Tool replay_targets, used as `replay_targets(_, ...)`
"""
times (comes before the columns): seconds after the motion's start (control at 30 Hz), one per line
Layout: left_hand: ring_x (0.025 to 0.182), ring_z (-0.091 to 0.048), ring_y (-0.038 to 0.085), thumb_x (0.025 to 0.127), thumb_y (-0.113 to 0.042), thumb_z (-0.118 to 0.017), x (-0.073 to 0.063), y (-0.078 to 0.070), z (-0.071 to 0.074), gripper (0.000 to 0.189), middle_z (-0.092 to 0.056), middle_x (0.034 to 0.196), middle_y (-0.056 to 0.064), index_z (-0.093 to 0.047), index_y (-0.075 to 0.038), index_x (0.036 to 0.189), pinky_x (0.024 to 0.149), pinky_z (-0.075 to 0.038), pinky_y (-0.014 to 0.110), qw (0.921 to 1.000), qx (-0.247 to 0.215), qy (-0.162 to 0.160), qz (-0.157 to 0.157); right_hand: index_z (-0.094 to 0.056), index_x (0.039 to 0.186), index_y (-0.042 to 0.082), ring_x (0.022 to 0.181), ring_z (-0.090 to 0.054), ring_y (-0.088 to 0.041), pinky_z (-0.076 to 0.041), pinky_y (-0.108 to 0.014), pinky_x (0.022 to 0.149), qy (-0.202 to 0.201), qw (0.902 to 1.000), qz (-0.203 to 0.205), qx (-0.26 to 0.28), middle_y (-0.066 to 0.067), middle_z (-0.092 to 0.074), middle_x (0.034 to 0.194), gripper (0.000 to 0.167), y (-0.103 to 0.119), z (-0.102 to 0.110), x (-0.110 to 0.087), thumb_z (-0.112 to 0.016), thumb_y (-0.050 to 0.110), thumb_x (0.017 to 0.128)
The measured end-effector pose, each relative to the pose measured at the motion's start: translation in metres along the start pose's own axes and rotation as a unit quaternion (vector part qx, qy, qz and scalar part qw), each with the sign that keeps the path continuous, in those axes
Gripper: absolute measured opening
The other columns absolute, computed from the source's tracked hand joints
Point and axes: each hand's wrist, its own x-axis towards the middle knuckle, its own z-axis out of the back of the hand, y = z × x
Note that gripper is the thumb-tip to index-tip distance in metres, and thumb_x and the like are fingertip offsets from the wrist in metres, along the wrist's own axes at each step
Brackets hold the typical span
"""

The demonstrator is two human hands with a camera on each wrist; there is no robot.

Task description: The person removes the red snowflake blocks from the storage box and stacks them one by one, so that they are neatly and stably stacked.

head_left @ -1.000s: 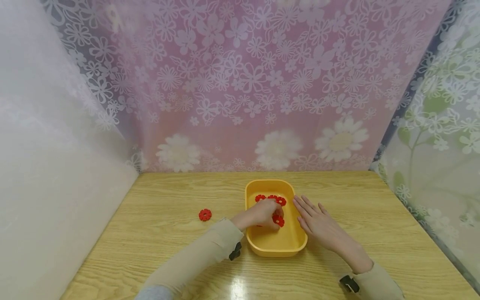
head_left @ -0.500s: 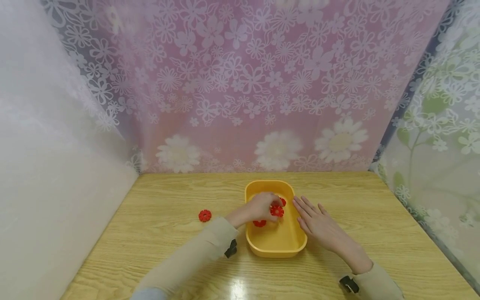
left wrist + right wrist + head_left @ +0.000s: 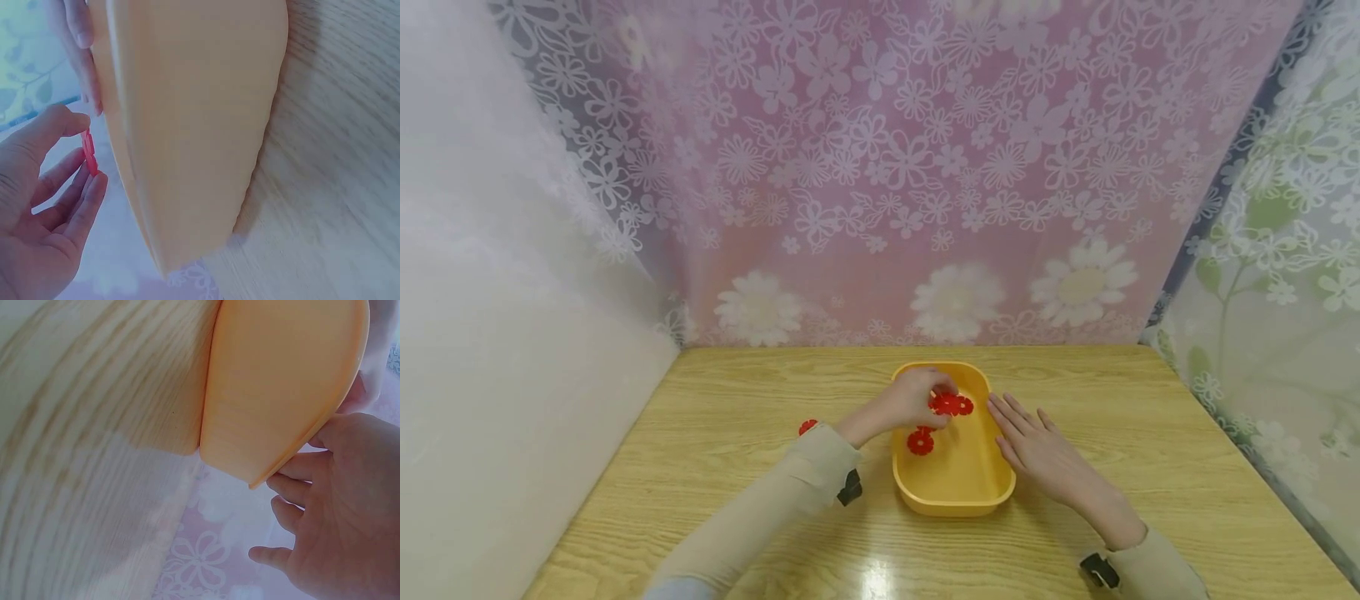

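Observation:
My left hand [image 3: 916, 398] is over the far left part of a yellow plastic bin [image 3: 953, 503]. Between its thumb and fingertips it pinches a red flower-shaped plastic disc [image 3: 90, 155], which the left wrist view shows edge-on. Inside the bin, one red disc [image 3: 966, 406] lies just past the pinched one and another red disc [image 3: 921, 442] lies at the left side. Part of the contents is hidden by the left hand. Against the bin's right rim rests my right hand [image 3: 1037, 446], its fingers extended; the right wrist view shows the fingers [image 3: 290, 487] at the rim.
A single red disc [image 3: 807, 426] lies on the wooden table [image 3: 737, 392] left of the bin, partly covered by the left sleeve [image 3: 775, 500]. A flowered pink cloth [image 3: 880, 183] hangs behind the table, and pale panels stand at both sides.
My left hand has moved away from me and leftward over the bin, carrying the pinched disc. The disc at the bin's left side has come into view. My right hand has stayed in place.

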Motion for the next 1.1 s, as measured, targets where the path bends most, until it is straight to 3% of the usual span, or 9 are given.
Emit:
replay_targets(0.3,0.104,-0.062,0.016,0.086,-0.022,-0.081,-0.011,0.012,0.009,0.042,-0.068,0.117,0.004,-0.069,-0.009,0.124,0.090,-0.055,0.027,0.9996,-0.025,-0.013,0.001,-0.041,0.154,0.001,0.146,-0.036,-0.038,-0.029,-0.069,0.113,0.004,1.0000,-0.001,0.005,-0.015,-0.037,0.160,0.055,0.000,-0.001,0.000,-0.053,0.025,0.105)
replay_targets(0.53,0.108,-0.063,0.017,0.086,-0.017,-0.081,-0.026,0.025,0.019,0.042,-0.067,0.118,0.003,-0.067,-0.007,0.125,0.091,-0.055,0.025,0.9985,-0.049,-0.023,0.011,-0.037,0.155,0.000,0.148,-0.031,-0.038,-0.025,-0.068,0.116,0.007,0.9998,-0.003,0.016,-0.015,-0.032,0.163,0.054,0.002,0.001,-0.002,-0.048,0.023,0.107)
replay_targets(0.8,0.111,-0.065,0.024,0.086,-0.013,-0.079,-0.044,0.045,0.030,0.046,-0.065,0.127,0.013,-0.065,-0.002,0.127,0.094,-0.056,0.029,0.9952,-0.084,-0.039,0.030,-0.042,0.152,-0.001,0.146,-0.036,-0.038,-0.031,-0.070,0.111,-0.029,0.9994,0.014,0.013,-0.017,-0.038,0.159,0.054,0.001,-0.001,-0.002,-0.053,0.023,0.105)
replay_targets(1.1,0.111,-0.064,0.025,0.085,-0.011,-0.080,-0.068,0.068,0.044,0.047,-0.066,0.125,0.010,-0.065,-0.003,0.128,0.095,-0.057,0.034,0.9921,-0.090,-0.058,0.065,-0.040,0.154,0.000,0.146,-0.035,-0.037,-0.030,-0.068,0.113,0.004,1.0000,0.006,-0.007,-0.016,-0.036,0.161,0.055,0.001,0.001,0.000,-0.052,0.024,0.106)
